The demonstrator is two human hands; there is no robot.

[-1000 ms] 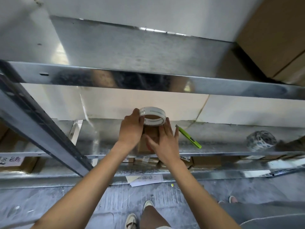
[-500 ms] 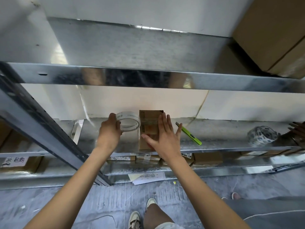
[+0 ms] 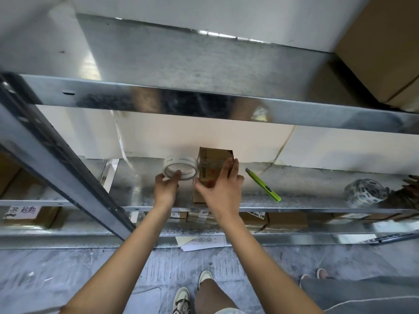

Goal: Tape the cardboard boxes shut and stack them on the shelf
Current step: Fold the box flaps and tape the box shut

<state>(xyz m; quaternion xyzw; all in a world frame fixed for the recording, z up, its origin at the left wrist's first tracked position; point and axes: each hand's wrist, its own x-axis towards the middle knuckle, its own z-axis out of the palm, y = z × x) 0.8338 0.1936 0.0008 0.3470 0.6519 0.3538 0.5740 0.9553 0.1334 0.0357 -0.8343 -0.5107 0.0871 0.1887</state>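
A small brown cardboard box [image 3: 212, 159] stands on the metal shelf [image 3: 306, 191], close to the white back wall. My right hand [image 3: 223, 189] lies flat over its top and near side, fingers spread, pressing on it. A roll of clear tape [image 3: 180, 169] is just left of the box, and a strip of tape runs from the roll across the box top. My left hand [image 3: 166, 189] grips the roll from below with thumb and fingers.
A green utility knife [image 3: 264, 185] lies on the shelf right of the box. A printed tape roll [image 3: 364, 192] sits far right, beside another person's hand [image 3: 410, 191]. More boxes [image 3: 285, 219] fill the shelf below. A grey upright post [image 3: 59, 155] slants at left. Large cartons [image 3: 383, 41] stand top right.
The tape roll has moved from on top of the box to its left side, pulling tape across. My right hand stayed pressed on the box.
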